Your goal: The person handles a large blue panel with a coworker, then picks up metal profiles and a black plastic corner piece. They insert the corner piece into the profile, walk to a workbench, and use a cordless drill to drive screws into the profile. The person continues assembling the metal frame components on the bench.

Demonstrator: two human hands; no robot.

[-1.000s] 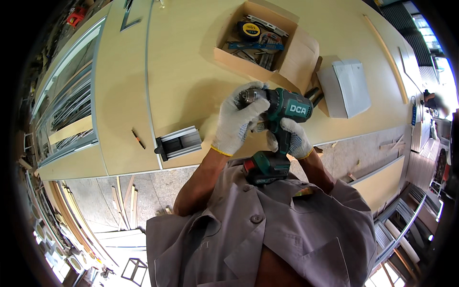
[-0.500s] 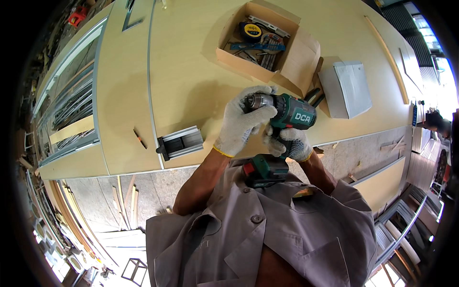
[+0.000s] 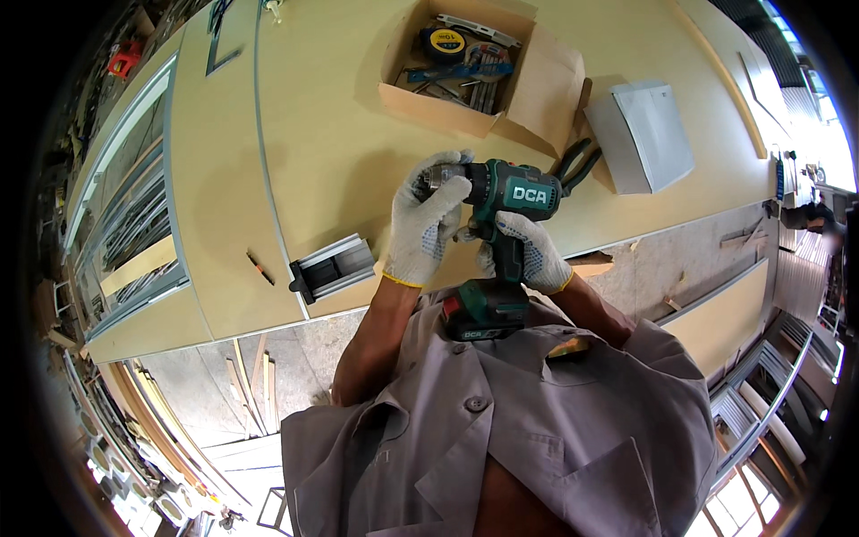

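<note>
A green and black cordless drill (image 3: pixel 523 188) is held level in front of my chest, its chuck (image 3: pixel 440 174) toward the left. My left hand (image 3: pixel 425 219), in a white knit glove with a yellow cuff, has its fingers wrapped round the chuck. My right hand (image 3: pixel 530 246), gloved the same way, closes on the drill's handle below the body. The battery base (image 3: pixel 486 311) hangs close against my grey shirt. Whether a bit sits in the chuck is hidden by my left fingers.
Beyond the drill an open cardboard box (image 3: pixel 438 107) holds a tape measure (image 3: pixel 443 43) and small tools. Beside it are pliers with black handles (image 3: pixel 580 166) and a grey-white box (image 3: pixel 644 139). A metal profile piece (image 3: pixel 333 268) and a marker (image 3: pixel 260 268) lie on the yellowish panel (image 3: pixel 340 107).
Both hands and the drill have shifted a little left, and the drill body sits more level. The view has moved slightly. My left hand stays on the chuck.
</note>
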